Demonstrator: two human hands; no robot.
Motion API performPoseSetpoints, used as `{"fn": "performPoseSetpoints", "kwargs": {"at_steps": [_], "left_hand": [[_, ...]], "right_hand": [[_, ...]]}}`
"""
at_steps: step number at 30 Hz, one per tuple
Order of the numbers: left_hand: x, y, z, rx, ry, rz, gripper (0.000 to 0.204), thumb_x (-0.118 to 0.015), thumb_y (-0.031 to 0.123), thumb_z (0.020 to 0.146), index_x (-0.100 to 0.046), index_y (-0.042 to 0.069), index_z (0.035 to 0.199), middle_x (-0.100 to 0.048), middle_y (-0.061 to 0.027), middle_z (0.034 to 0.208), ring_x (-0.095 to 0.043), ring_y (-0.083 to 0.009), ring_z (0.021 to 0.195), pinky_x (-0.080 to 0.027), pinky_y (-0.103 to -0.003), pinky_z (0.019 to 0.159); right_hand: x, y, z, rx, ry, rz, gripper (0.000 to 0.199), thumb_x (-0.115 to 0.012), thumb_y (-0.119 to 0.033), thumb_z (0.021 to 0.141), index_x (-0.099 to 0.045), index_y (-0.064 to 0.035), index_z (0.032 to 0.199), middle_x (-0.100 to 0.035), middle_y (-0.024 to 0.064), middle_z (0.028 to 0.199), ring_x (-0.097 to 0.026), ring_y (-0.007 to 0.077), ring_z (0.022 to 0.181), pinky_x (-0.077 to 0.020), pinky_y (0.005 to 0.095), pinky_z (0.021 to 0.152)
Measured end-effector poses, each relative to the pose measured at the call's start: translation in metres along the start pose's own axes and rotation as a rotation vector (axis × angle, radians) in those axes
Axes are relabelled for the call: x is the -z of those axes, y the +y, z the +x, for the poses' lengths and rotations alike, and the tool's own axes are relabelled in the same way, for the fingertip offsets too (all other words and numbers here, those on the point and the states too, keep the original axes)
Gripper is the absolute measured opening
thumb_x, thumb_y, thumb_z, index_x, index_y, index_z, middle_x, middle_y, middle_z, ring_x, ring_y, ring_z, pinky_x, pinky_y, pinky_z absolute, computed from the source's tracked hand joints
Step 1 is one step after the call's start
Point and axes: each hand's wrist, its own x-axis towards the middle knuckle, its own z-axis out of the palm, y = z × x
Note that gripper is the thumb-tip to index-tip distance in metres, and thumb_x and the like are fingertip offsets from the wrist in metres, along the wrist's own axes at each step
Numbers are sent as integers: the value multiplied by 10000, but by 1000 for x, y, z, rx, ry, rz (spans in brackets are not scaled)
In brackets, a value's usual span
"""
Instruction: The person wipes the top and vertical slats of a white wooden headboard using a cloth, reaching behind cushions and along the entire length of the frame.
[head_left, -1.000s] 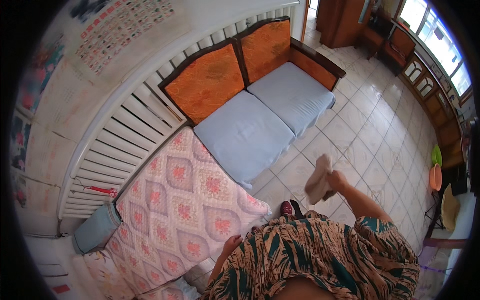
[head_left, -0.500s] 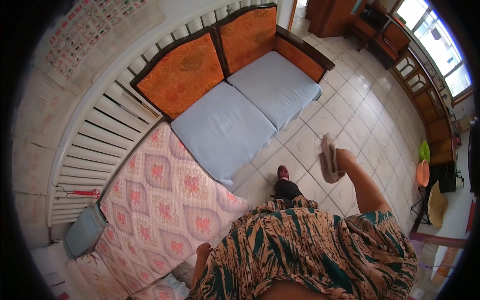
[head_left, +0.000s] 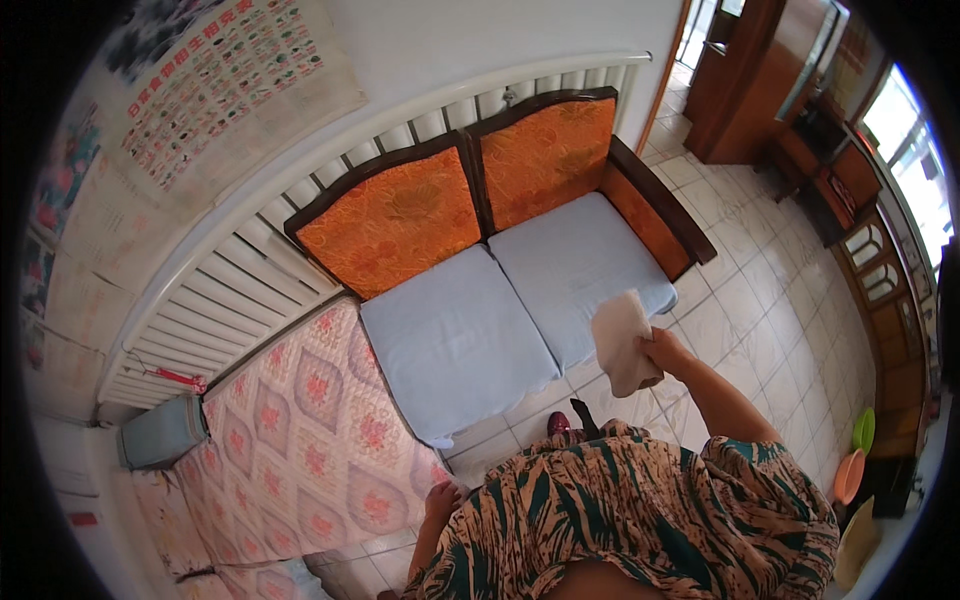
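Right hand grasps the limp, beige fabric piece by one edge, near the flat, light-blue fabric seat cushion; this one-sided hold could let it slip. Left hand: grip indeterminable.

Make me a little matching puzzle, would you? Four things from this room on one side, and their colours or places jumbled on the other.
Column one:
1. Cloth
2. Seat cushions
3. Sofa backrests
4. Quilted cover

Column two:
A. Orange, framed in dark brown
B. Pink, with flower patterns
C. Held in the person's right hand
D. Pale blue

Right pairs: 1-C, 2-D, 3-A, 4-B
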Motion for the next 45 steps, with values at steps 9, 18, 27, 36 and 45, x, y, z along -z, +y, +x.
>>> {"fn": "performPoseSetpoints", "kwargs": {"at_steps": [9,18,27,36,45], "left_hand": [[-35,16,-16,-119,122,444,401,-594,264,928,-542,-19,1207,-650,-124,1025,-656,-195,890,-529,-329,704],[34,-1,-21,160,455,-328,221,-571,266,898,-592,48,935,-630,-105,907,-637,-229,799,-521,-379,649],[-101,170,-27,-168,328,46,378,-580,207,908,-556,31,1241,-627,-45,961,-625,-147,821,-491,-270,619],[-161,9,-5,12,374,973,302,-571,308,919,-668,57,1056,-677,-139,960,-662,-263,853,-515,-367,733],[-294,97,41,109,460,105,312,-583,308,914,-666,54,1075,-683,-142,966,-664,-270,874,-516,-372,747]], "right_hand": [[16,-109,101,239,290,134,382,-559,-331,943,-608,23,1077,-662,129,830,-647,245,773,-495,385,694],[25,-238,119,207,-102,855,342,-582,-266,966,-551,-57,1236,-632,73,1124,-621,187,1035,-545,344,816],[47,-245,190,175,-277,1202,177,-531,-168,957,-575,-21,1044,-659,69,924,-656,190,843,-553,348,825],[110,-306,283,180,-327,1168,323,-533,-258,953,-480,-13,1157,-596,122,1130,-635,254,1000,-557,422,861],[124,-380,366,203,-411,1065,379,-498,-284,967,-427,10,1196,-515,175,1130,-588,285,999,-552,438,854]]}}
